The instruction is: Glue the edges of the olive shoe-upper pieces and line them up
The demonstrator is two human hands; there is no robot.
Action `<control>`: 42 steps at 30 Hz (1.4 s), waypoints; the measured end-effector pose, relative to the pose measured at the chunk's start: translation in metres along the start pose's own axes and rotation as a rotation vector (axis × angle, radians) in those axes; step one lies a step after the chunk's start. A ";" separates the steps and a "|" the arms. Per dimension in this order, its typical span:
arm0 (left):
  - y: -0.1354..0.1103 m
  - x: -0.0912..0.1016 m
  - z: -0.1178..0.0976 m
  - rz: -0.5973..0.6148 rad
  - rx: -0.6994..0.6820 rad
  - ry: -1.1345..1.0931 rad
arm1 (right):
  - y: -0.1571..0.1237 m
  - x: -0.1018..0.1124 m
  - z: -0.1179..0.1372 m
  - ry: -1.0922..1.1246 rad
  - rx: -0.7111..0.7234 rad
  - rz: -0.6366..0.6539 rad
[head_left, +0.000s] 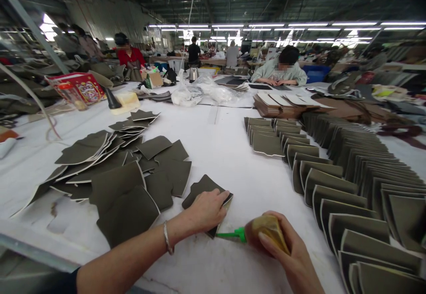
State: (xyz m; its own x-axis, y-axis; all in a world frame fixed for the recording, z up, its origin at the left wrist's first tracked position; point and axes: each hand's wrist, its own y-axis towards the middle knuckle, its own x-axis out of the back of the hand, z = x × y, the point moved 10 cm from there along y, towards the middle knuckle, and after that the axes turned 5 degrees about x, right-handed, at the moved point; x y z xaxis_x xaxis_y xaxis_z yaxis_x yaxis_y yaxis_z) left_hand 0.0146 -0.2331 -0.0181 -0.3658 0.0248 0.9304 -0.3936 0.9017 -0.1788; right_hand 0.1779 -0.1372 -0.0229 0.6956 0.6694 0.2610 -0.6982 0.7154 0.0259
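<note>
My right hand is wrapped round a squeeze bottle of amber liquid, which looks like glue. Its green nozzle points left, with the tip at the near corner of a dark olive sheet piece. My left hand, a silver bangle at its wrist, holds this piece down on the white table, fingers at its right edge. A narrow yellowish strip shows along that edge. Part of the piece is hidden under the hand.
Loose olive pieces lie heaped at left. Rows of overlapping, curved pieces run along the right side. Behind them sit stacked brown-edged sheets. A plastic bag and red box stand farther back. A co-worker works across the table.
</note>
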 end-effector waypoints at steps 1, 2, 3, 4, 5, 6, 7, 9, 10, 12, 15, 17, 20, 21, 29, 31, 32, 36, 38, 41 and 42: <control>0.000 0.000 0.000 -0.005 0.000 0.004 | -0.001 0.001 0.001 -0.003 0.002 -0.022; 0.001 0.000 0.000 -0.009 0.000 0.006 | -0.003 0.004 0.002 -0.008 0.009 -0.049; 0.001 0.000 0.000 -0.010 -0.001 0.005 | -0.003 0.005 0.003 -0.012 0.015 -0.075; 0.001 0.000 0.000 -0.007 -0.005 0.002 | -0.004 0.005 0.003 -0.011 0.017 -0.088; 0.000 0.000 0.000 -0.001 -0.007 -0.001 | -0.005 0.004 0.002 -0.002 0.015 -0.085; 0.000 0.000 0.000 0.005 -0.009 -0.004 | -0.005 0.001 0.001 0.011 0.011 -0.069; 0.000 0.000 0.000 0.011 -0.008 -0.006 | -0.005 -0.002 0.000 0.020 0.005 -0.048; -0.001 0.000 0.000 0.020 -0.004 -0.007 | -0.004 -0.003 -0.002 0.019 0.000 -0.035; -0.001 0.000 0.000 0.022 0.000 -0.008 | -0.003 0.000 -0.002 0.005 0.007 -0.054; 0.000 0.000 0.001 0.026 0.007 -0.019 | -0.001 0.009 0.000 -0.037 0.030 -0.124; 0.001 0.000 0.001 0.035 0.006 -0.036 | -0.001 0.013 0.001 -0.062 0.041 -0.146; 0.002 -0.001 0.000 0.038 -0.003 -0.037 | -0.001 0.005 -0.002 -0.029 0.029 -0.070; 0.002 -0.001 0.000 0.029 -0.006 -0.030 | 0.002 0.004 -0.006 -0.016 0.036 -0.035; 0.002 -0.001 0.001 0.027 -0.006 -0.031 | 0.004 0.009 -0.007 -0.037 0.046 -0.061; 0.004 -0.002 0.002 0.050 -0.026 -0.076 | 0.005 0.012 -0.006 -0.033 0.064 -0.041; 0.004 -0.001 0.002 0.056 -0.020 -0.075 | 0.005 0.017 -0.004 -0.050 0.068 -0.073; 0.005 -0.001 0.003 0.062 -0.015 -0.075 | 0.006 0.019 -0.004 -0.065 0.073 -0.083; 0.004 -0.001 0.002 0.082 -0.008 -0.089 | 0.009 0.016 -0.004 -0.061 0.082 -0.027; 0.004 -0.001 0.002 0.079 -0.006 -0.090 | 0.008 0.014 -0.005 -0.041 0.077 -0.030; 0.004 -0.001 0.001 0.079 -0.007 -0.089 | 0.007 0.011 -0.005 -0.024 0.077 -0.035; 0.005 -0.002 0.001 0.080 -0.010 -0.093 | 0.008 0.009 -0.005 -0.016 0.078 -0.018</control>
State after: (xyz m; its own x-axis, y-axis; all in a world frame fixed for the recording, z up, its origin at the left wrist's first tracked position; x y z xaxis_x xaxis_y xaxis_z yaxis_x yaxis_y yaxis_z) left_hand 0.0125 -0.2295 -0.0208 -0.4728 0.0565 0.8794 -0.3520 0.9027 -0.2473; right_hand 0.1794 -0.1248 -0.0255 0.7058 0.6529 0.2748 -0.6971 0.7091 0.1056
